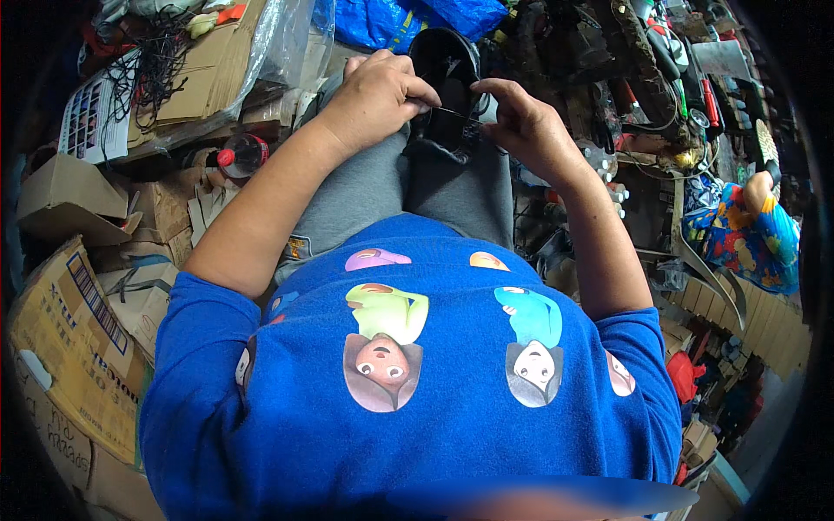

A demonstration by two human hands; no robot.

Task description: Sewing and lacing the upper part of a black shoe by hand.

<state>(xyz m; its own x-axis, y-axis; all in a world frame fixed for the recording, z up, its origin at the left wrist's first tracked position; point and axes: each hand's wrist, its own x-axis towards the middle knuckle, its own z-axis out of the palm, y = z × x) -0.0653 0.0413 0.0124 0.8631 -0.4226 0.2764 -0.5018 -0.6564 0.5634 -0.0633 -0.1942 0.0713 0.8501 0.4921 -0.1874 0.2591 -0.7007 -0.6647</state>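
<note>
A black shoe [453, 65] rests on my grey-trousered lap, its dark opening facing up. My left hand [380, 97] is at the shoe's left edge, thumb and forefinger pinched together. From those fingertips a thin pale strand [455, 113] runs across the opening toward the right side; whether it is thread or a needle is too fine to tell. My right hand [528, 126] grips the shoe's right edge between forefinger and thumb. Its other fingers are curled and partly hidden.
Left of me lie cardboard boxes [69, 201], a red-capped plastic bottle [247, 158] and tangled black cord [161, 74]. A blue tarp [369, 22] is beyond the shoe. Tools and bottles crowd the right, where another person in a colourful shirt [756, 230] is partly visible.
</note>
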